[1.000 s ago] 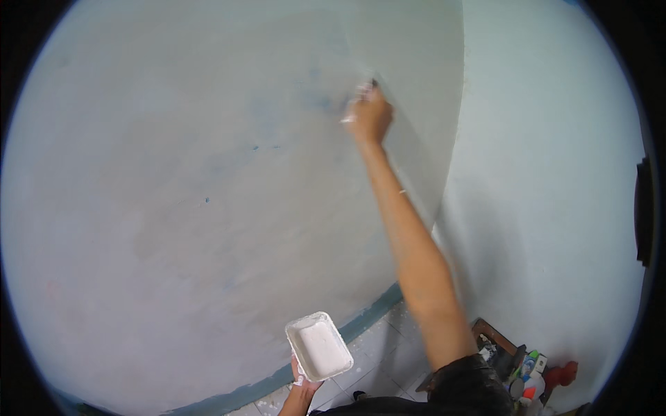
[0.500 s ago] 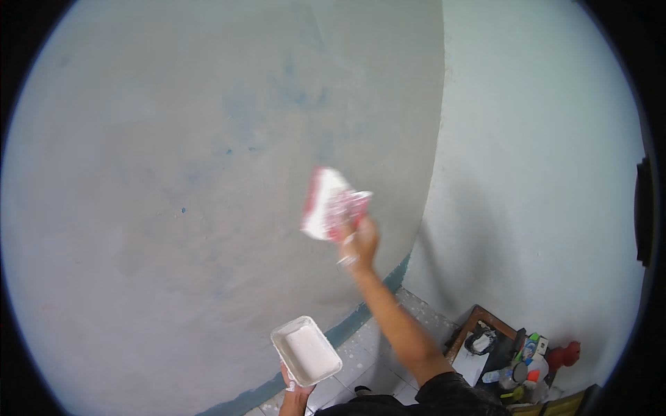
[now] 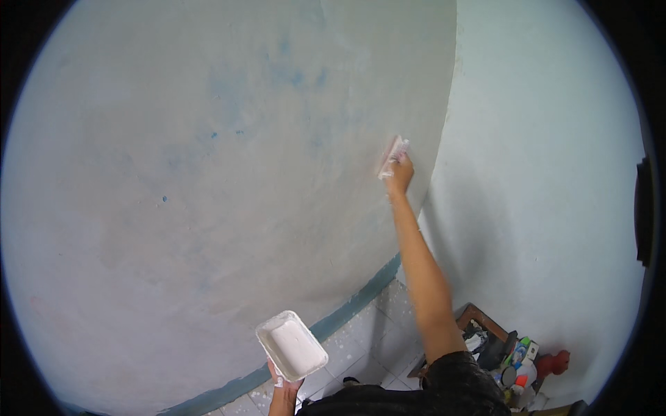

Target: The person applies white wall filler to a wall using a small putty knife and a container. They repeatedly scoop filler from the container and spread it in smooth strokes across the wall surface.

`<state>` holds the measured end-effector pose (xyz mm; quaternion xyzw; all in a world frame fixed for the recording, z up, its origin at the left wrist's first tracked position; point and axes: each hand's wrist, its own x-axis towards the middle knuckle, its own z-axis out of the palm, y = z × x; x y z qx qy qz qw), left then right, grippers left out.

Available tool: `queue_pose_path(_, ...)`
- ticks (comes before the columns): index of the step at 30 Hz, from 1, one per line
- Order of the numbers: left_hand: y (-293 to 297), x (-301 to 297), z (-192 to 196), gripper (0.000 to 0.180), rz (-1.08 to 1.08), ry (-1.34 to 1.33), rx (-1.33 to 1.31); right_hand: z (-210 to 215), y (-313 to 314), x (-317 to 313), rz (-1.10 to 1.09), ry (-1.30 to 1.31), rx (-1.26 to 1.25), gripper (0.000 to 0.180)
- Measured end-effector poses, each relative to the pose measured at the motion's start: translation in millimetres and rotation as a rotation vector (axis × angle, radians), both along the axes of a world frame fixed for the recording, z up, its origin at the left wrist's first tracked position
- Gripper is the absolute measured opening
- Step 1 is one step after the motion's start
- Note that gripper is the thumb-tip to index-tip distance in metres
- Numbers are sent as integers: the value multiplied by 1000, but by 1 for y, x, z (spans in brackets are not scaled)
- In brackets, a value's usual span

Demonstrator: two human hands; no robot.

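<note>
My right hand (image 3: 400,175), its arm stretched out, is closed round a putty knife (image 3: 393,157) smeared with white paste. The blade rests against the grey wall (image 3: 277,208), close to the corner. Low in front of me, my left hand (image 3: 283,378) grips a white rectangular tray (image 3: 292,344) from below, the thumb hidden from sight. Inside the tray is a layer of smooth white paste, and its rim is crusted with the same stuff. White smears show on the fingers of both hands.
Faint blue patches (image 3: 298,75) mark the grey wall. A pale wall (image 3: 534,139) meets it at the right. Along the wall's foot runs a teal band (image 3: 357,304) above a tiled floor (image 3: 354,340). At the lower right, a small wooden table (image 3: 485,322) bears bottles and other items.
My right hand has carried the putty knife up and to the right, toward the corner, turning its blade edge-on at the wall. The tray has shifted slightly left in view.
</note>
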<state>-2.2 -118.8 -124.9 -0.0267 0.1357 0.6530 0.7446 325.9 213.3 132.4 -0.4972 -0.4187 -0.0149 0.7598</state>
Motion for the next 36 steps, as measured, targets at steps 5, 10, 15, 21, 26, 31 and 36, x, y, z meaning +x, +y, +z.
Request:
queue_pose_path(5,-4,-1,-6,48,61,26,-21,3,-105,-179,226,-627,413,58)
queue_pose_path(10,-1,0,-8,48,20,26,23,-22,-189,-227,525,-742,369,66)
queue_pose_path(15,-7,-1,-13,47,65,37,-21,-8,-136,-115,288,-187,81,22)
queue_pose_path(21,-8,3,-14,47,83,62,-38,51,-32,11,-41,-80,104,19)
queue_pose_path(26,-4,6,-17,47,70,71,-25,130,-7,9,-193,-232,-57,24)
queue_pose_path(31,-6,2,-16,46,104,85,-26,99,-96,-143,118,-631,141,49)
queue_pose_path(36,4,-4,-26,47,71,82,5,18,-179,-229,547,-722,412,40)
